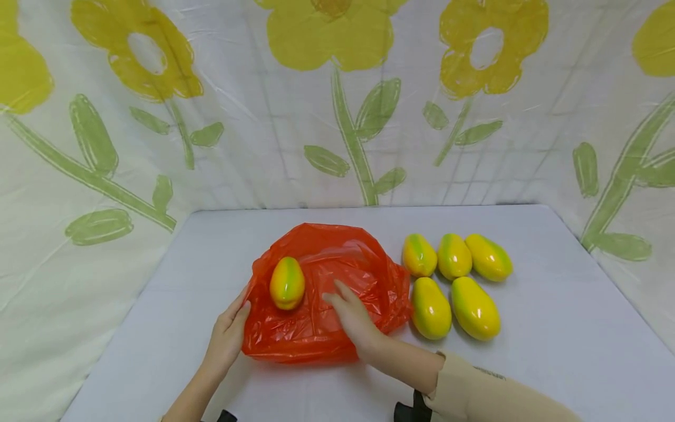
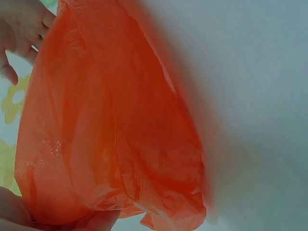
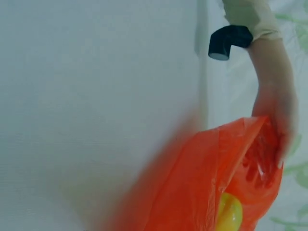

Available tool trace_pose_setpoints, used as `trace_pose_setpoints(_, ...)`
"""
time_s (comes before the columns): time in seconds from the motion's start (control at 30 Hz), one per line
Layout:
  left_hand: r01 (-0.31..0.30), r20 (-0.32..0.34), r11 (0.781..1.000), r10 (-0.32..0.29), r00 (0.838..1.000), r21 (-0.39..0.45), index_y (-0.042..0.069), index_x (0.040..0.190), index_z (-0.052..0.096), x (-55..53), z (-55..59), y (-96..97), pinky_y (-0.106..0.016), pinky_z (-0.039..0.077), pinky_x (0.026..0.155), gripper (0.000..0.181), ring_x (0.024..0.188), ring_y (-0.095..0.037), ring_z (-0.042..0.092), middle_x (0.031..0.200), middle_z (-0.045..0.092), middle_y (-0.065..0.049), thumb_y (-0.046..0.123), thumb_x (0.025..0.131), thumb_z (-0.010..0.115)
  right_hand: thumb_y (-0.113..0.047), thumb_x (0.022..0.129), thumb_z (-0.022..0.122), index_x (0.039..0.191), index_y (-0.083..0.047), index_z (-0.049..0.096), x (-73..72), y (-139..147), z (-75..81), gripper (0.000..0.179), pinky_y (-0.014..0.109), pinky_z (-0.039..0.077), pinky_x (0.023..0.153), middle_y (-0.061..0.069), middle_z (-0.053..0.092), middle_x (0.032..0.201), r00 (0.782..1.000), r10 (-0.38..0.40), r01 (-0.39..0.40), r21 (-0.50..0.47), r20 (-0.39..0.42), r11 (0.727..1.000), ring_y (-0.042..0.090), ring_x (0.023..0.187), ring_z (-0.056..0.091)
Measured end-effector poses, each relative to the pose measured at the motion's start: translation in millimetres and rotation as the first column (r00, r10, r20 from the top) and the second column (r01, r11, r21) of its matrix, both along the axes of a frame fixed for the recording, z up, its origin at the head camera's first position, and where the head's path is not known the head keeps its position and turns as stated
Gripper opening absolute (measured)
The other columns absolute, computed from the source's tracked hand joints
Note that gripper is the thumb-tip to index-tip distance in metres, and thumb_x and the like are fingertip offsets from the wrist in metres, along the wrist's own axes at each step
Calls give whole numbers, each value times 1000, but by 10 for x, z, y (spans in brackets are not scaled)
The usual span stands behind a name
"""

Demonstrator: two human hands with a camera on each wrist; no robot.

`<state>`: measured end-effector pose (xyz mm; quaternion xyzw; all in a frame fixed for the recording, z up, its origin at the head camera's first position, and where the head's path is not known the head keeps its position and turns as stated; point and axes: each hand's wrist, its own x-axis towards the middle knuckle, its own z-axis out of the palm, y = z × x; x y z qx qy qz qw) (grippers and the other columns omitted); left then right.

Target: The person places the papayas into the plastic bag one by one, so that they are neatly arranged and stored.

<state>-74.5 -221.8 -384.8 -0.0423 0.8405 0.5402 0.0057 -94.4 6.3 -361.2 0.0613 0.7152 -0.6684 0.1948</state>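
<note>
A red plastic bag lies with its mouth spread wide on the table. One glossy yellow papaya with a green streak sits in its left part; part of this papaya shows through the mouth in the right wrist view. My left hand holds the bag's left rim, thumb on the outside and fingers behind the plastic. Over the right part of the mouth is my right hand, fingers extended and nothing in them. In the left wrist view the red plastic fills the middle.
Several more papayas stand in two rows right of the bag, the nearest ones close to its right side. The white table ends at a back edge before a curtain printed with yellow flowers.
</note>
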Motion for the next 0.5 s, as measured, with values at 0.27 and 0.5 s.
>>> trace_pose_setpoints(0.27, 4, 9, 1000, -4, 1000, -8, -1, 151, 27, -3, 5, 12, -55, 27, 112, 49, 142, -40, 24, 155, 27, -21, 18, 107, 34, -35, 99, 50, 154, -11, 29, 124, 208, 1, 62, 68, 27, 106, 17, 29, 155, 996, 60, -60, 2, -72, 998, 42, 139, 27)
trace_pose_setpoints(0.5, 7, 19, 1000, -7, 1000, -11, -1, 151, 26, -15, 11, 27, -54, 25, 113, 49, 144, -39, 21, 155, 26, -20, 17, 107, 34, -29, 99, 53, 153, -12, 30, 197, 355, -12, 61, 63, 35, 104, 16, 31, 155, 992, 47, -48, -12, -113, 999, 40, 138, 30)
